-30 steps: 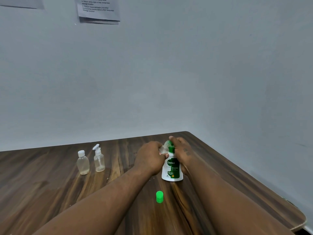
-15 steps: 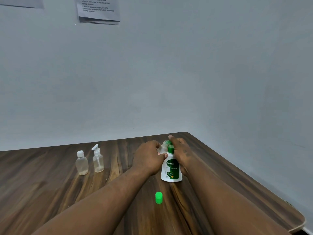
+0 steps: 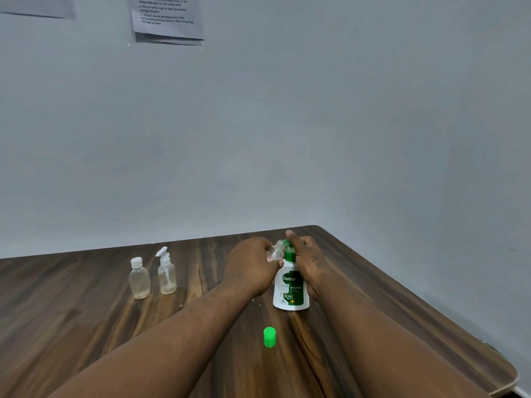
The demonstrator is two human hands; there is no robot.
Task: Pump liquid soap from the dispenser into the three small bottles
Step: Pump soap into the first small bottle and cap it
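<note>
- Holding a small clear bottle [image 3: 275,252] in my left hand [image 3: 253,270], fingers curled round it, I have it tilted so its open mouth meets the green pump head of the dispenser [image 3: 290,290].
- My right hand [image 3: 309,261] wraps round the far right side of the dispenser, with one finger laid over the top of the pump head.
- The dispenser is white with a green label. It stands upright on the wooden worktop [image 3: 86,317] between my two hands, toward the far right corner.
- I cannot tell how much soap, if any, is inside the bottle I hold; my fingers cover most of it.
- A bright green cap [image 3: 269,336] stands on the worktop nearer to me than the dispenser, apart from it, between my forearms.
- Well to the left of my hands, two more small bottles stand upright side by side: a capped bottle [image 3: 139,280] with a white screw top, and just to its right a spray-top bottle [image 3: 167,274] with a white nozzle.
- Both are clear, closed, and show a pale tint low inside.
- On the grey wall [image 3: 344,124] above, a printed sheet [image 3: 168,18] hangs, its text too small to read.
</note>
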